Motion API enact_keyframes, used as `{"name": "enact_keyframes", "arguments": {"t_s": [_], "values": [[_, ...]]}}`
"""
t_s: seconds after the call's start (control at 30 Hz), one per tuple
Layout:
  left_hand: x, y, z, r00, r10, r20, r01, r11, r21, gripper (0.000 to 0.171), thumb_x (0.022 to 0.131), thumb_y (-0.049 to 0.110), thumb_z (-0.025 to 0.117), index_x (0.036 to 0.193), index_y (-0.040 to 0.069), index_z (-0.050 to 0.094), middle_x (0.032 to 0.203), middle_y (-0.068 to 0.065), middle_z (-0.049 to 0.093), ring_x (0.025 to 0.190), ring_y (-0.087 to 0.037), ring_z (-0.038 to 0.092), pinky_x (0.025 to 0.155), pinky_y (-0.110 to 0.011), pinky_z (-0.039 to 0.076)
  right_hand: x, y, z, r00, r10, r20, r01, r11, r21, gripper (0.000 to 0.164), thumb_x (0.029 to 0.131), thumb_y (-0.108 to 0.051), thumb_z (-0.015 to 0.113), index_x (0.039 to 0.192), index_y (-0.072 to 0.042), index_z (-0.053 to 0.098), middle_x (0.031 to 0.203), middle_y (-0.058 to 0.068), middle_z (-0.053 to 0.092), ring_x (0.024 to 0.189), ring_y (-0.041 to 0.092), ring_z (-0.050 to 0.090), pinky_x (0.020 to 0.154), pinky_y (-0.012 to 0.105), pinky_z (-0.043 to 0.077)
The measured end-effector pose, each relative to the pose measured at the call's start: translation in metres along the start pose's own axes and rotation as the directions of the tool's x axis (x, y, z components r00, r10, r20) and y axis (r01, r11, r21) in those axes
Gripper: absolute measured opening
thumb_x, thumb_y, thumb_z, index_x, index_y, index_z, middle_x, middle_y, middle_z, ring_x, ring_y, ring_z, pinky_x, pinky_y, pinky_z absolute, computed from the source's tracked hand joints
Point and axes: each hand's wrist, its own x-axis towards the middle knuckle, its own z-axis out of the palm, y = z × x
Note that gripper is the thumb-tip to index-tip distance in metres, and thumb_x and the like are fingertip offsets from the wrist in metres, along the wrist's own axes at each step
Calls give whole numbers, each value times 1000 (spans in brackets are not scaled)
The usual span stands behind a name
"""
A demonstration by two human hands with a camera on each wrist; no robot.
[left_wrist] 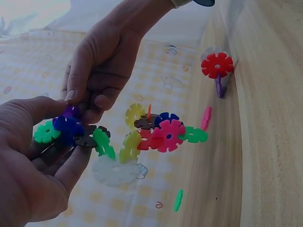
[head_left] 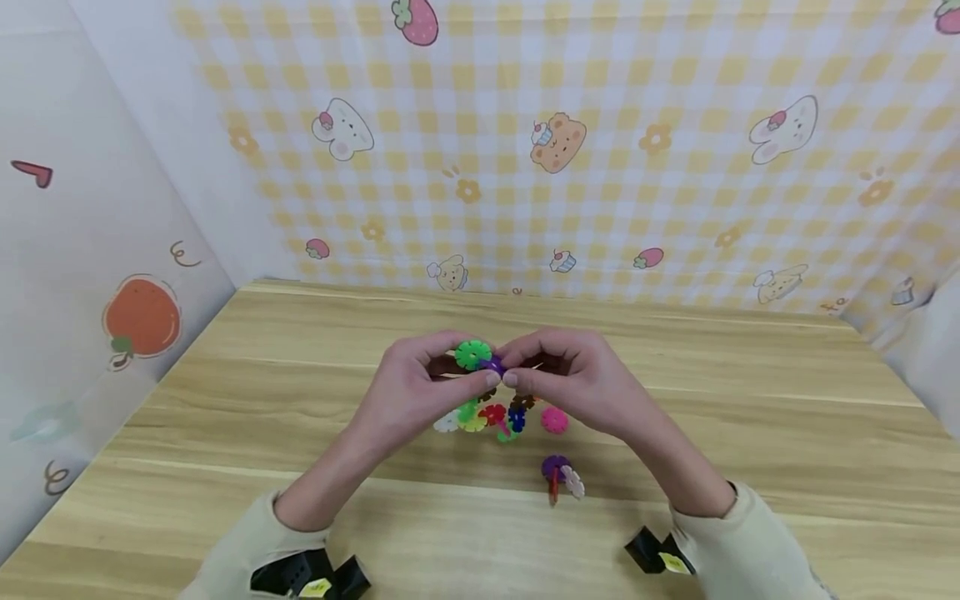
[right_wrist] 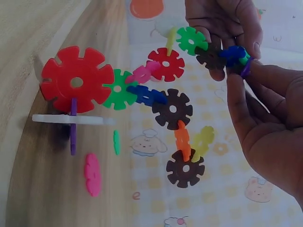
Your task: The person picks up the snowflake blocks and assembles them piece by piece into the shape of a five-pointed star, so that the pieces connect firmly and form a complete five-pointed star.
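Note:
A chain of interlocking snowflake discs hangs from both hands above the table. My left hand (head_left: 420, 379) grips its upper end, near a green disc (head_left: 473, 355) and a blue disc (left_wrist: 68, 128). With thumb and fingers my right hand (head_left: 573, 375) pinches a purple disc (head_left: 492, 365) beside them, and both thumb tips nearly meet there. Below, the linked pieces include a brown disc (right_wrist: 172, 109), an orange disc (right_wrist: 182, 140), a white disc (left_wrist: 115, 171) and a red disc (right_wrist: 165, 64). Fingers partly hide the held joint.
On the wooden table (head_left: 225, 400) lie a loose pink disc (head_left: 555, 420) and a loose green disc (left_wrist: 178, 200). Nearer the person stands a small joined cluster of a purple disc (head_left: 556, 468), a red disc (right_wrist: 77, 81) and a pale disc (head_left: 573, 482). A patterned cloth (head_left: 495, 208) covers the back wall.

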Motion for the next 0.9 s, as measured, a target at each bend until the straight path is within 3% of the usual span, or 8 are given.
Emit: {"name": "enact_keyframes", "arguments": {"t_s": [0.13, 0.23, 0.3, 0.43, 0.5, 0.6, 0.73, 0.9], "values": [[1, 1, -2, 1000, -26, -14, 26, 1000, 6, 17, 91, 9, 77, 108, 8, 75, 100, -9, 76, 88, -27, 76, 75, -36, 63, -6, -1, -16, 986, 88, -141, -110, 982, -156, 13, 99, -17, 70, 110, -11, 73, 100, 6, 74, 83, 29, 68, 69, 34, 60], [2, 3, -5, 998, -49, -37, 49, 999, 19, 19, 90, 8, 77, 109, 8, 75, 101, -9, 76, 89, -24, 76, 74, -35, 63, -13, 11, -37, 968, 157, -194, -214, 921, -325, 11, 98, -17, 70, 105, -9, 71, 93, 7, 72, 79, 25, 66, 66, 29, 56], [2, 4, -7, 997, -53, -55, 55, 998, 33, 20, 90, 8, 78, 109, 8, 75, 101, -9, 75, 89, -23, 76, 74, -35, 63, -16, 26, -45, 964, 219, -150, -263, 863, -431, 13, 96, -16, 72, 103, -6, 70, 92, 6, 72, 82, 20, 66, 69, 30, 56], [1, 6, -9, 996, -54, -73, 58, 997, 43, 20, 90, 7, 77, 110, 7, 74, 101, -10, 75, 88, -22, 76, 74, -35, 63, -17, 56, -42, 948, 318, 20, -247, 773, -584, 33, 87, -24, 82, 110, -5, 68, 101, 4, 71, 92, 18, 65, 83, 38, 56], [0, 6, -10, 996, -46, -73, 50, 998, 50, 20, 89, 6, 77, 110, 7, 74, 101, -10, 75, 87, -22, 76, 73, -34, 63, -15, 62, -35, 940, 332, 79, -220, 766, -604, 40, 83, -27, 86, 110, -5, 66, 99, 4, 68, 89, 18, 61, 82, 38, 54], [1, 4, -9, 997, -35, -67, 38, 998, 42, 20, 89, 6, 77, 109, 6, 74, 101, -10, 75, 87, -24, 76, 73, -34, 63, -14, 59, -23, 929, 350, 122, -195, 741, -642, 34, 83, -22, 85, 104, -8, 63, 91, 1, 62, 81, 17, 54, 73, 33, 50], [1, 3, -9, 998, -35, -60, 36, 999, 26, 21, 89, 4, 77, 110, 5, 74, 102, -11, 75, 89, -28, 76, 74, -36, 63, -14, 53, -14, 917, 366, 156, -184, 739, -648, 21, 86, -8, 79, 98, -7, 62, 84, 0, 58, 76, 15, 52, 69, 28, 49], [0, 4, -8, 998, -35, -59, 38, 998, 47, 22, 89, 5, 77, 110, 5, 74, 102, -11, 75, 89, -23, 76, 75, -34, 63, -16, 58, -20, 925, 342, 163, -169, 758, -630, 15, 87, -8, 77, 98, -7, 67, 84, -3, 62, 76, 12, 54, 71, 27, 50]]}}
